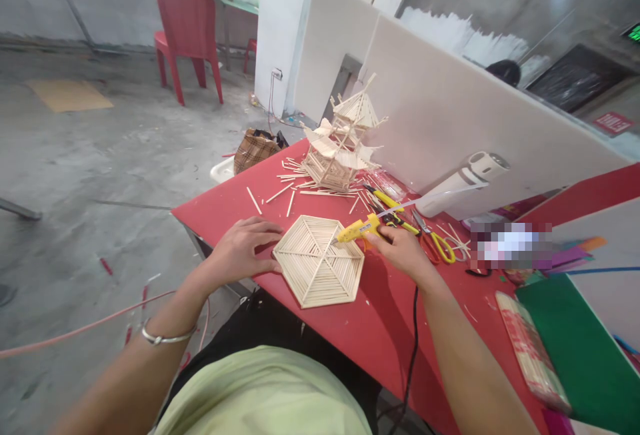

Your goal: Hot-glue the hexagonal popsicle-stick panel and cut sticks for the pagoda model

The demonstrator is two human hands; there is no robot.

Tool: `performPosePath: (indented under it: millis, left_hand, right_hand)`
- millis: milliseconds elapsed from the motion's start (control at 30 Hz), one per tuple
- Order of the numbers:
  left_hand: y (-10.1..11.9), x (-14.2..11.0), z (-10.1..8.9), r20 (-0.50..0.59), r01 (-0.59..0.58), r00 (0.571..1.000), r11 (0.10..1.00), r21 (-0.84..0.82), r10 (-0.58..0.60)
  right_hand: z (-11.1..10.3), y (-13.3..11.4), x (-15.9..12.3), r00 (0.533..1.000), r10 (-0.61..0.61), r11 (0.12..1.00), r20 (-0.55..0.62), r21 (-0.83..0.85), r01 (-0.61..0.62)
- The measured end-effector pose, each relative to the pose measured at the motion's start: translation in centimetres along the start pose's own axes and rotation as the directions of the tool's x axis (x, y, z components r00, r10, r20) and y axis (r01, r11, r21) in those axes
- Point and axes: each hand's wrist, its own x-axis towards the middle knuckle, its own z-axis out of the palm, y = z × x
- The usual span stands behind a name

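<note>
A hexagonal panel of thin wooden sticks (pixel 313 285) lies flat on the red table (pixel 385 341), its spokes meeting in the middle. My left hand (pixel 240 248) spans the panel's left corner between thumb and fingers. In my right hand (pixel 400 248) is a yellow hot glue gun (pixel 359 229), with a long clear glue stick poking out of its back. The gun's nozzle is just above the panel's upper right part; whether it touches the sticks I cannot tell.
A stick-built pagoda model (pixel 340 148) stands at the far end amid loose sticks (pixel 280 193). Right of it lie pliers (pixel 387 198), yellow-handled scissors (pixel 443 246) and a white cylinder (pixel 450 188). The gun's black cord (pixel 414 335) runs over the near edge; a stick pack (pixel 530 348) lies right.
</note>
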Motion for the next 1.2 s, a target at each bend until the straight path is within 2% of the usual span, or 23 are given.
performPosePath:
  millis: [233,533,767,1200]
  left_hand:
    - [0.1,0.0,-0.3,0.039,0.026,0.999,1.000,0.009,-0.026]
    - [-0.9,1.8,0.1,-0.015,0.158,0.987,0.974,-0.161,-0.162]
    - [-0.9,3.6,1.2,-0.027,0.059,0.998,0.987,-0.147,-0.064]
    - [-1.2,3.3,1.5,0.005,0.068,0.998,0.996,-0.062,-0.068]
  right_hand:
    - [0.5,1.2,1.5,0.997,-0.011,0.998,0.073,0.066,0.006]
    - [1.4,2.2,3.6,0.992,-0.032,0.993,0.124,0.115,0.017]
    - [1.8,2.3,3.7,0.992,-0.021,0.989,0.127,0.145,0.002]
    - [2.8,3.2,4.2,0.991,-0.008,0.979,0.131,0.204,-0.019]
